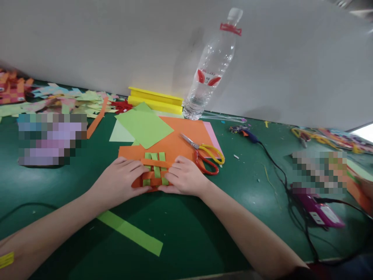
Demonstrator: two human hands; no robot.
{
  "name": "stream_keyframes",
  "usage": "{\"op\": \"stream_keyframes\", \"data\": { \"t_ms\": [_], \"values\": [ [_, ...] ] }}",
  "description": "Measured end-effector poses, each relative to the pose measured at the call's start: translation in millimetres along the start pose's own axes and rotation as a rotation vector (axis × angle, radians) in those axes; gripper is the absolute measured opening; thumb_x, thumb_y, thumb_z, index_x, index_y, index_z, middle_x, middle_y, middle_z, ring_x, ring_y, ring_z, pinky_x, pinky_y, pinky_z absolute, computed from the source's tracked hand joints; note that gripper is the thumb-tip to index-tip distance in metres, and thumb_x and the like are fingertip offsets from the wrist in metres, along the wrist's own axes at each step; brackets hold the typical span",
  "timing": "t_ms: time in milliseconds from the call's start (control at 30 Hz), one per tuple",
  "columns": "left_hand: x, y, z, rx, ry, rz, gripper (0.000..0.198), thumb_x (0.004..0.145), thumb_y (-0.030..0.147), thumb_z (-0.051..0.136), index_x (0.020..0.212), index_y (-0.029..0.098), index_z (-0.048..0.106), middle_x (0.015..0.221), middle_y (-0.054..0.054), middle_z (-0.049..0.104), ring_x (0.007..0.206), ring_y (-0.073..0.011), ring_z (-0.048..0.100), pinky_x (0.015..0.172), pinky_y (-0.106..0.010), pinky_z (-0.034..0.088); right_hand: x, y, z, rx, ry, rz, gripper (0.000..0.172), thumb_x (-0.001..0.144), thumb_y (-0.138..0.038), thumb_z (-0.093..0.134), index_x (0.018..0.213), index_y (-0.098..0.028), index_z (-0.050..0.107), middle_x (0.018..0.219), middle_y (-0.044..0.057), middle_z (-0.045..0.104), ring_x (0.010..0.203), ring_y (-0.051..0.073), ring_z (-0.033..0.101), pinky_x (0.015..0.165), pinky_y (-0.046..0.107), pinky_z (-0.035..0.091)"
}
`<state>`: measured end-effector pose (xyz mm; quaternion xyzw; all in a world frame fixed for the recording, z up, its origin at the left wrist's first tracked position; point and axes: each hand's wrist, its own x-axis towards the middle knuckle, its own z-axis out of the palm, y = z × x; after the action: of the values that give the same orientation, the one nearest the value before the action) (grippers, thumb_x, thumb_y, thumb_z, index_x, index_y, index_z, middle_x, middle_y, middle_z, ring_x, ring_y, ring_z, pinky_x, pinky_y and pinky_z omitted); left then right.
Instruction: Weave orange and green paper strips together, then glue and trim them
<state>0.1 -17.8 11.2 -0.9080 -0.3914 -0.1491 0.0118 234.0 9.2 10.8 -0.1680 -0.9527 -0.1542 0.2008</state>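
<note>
Between my two hands sits a small woven paper mat (155, 174) of orange and light green strips on the green table. My left hand (126, 175) grips its left edge, fingers curled over the top and thumb at the near side. On the opposite edge my right hand (186, 177) holds it in the same way, with bent fingers pressing on the strips. A loose light green paper strip (134, 232) lies nearer to me. Just beyond the mat are orange paper sheets (186, 126), a green paper square (145, 126) and scissors (204, 151) with yellow and red handles.
A plastic bottle (211, 64) stands against the grey partition beside a yellow folded piece (155, 100). Paper scraps (72, 99) pile at the far left. To the right lie a corded tool (244, 132) and a purple device (320, 210); another person's hand (365, 188) shows at the right edge.
</note>
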Motion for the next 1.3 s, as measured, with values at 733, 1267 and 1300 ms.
{"op": "stream_keyframes", "data": {
  "t_ms": [733,1267,1300],
  "values": [
    [-2,-4,4.1,0.012,0.035,-0.167,0.08,0.075,0.071,0.051,0.13,0.014,0.042,0.129,-0.016,0.053,0.112,-0.0327,0.052,0.09,-0.044,0.04,-5,8,6,0.284,0.098,0.371,0.024,0.083,-0.04,0.057,0.091,-0.018,0.056,0.088,0.007,0.064,0.086,0.02,0.056,0.076,0.034,0.043],
    [-3,6,7.3,-0.021,-0.023,-0.172,0.077,0.075,0.067,0.054,0.13,0.016,0.038,0.121,-0.014,0.059,0.108,-0.0309,0.056,0.092,-0.043,0.039,-6,11,11,0.374,0.052,0.41,0.019,0.084,-0.036,0.057,0.089,-0.018,0.059,0.082,0.006,0.067,0.083,0.019,0.06,0.078,0.036,0.044],
    [-4,6,7.1,-0.024,-0.018,-0.164,0.076,0.076,0.067,0.053,0.131,0.016,0.037,0.121,-0.013,0.059,0.108,-0.0307,0.056,0.092,-0.043,0.039,-6,11,11,0.372,0.048,0.414,0.018,0.084,-0.035,0.057,0.089,-0.018,0.059,0.081,0.006,0.067,0.082,0.019,0.06,0.078,0.035,0.044]
  ]
}}
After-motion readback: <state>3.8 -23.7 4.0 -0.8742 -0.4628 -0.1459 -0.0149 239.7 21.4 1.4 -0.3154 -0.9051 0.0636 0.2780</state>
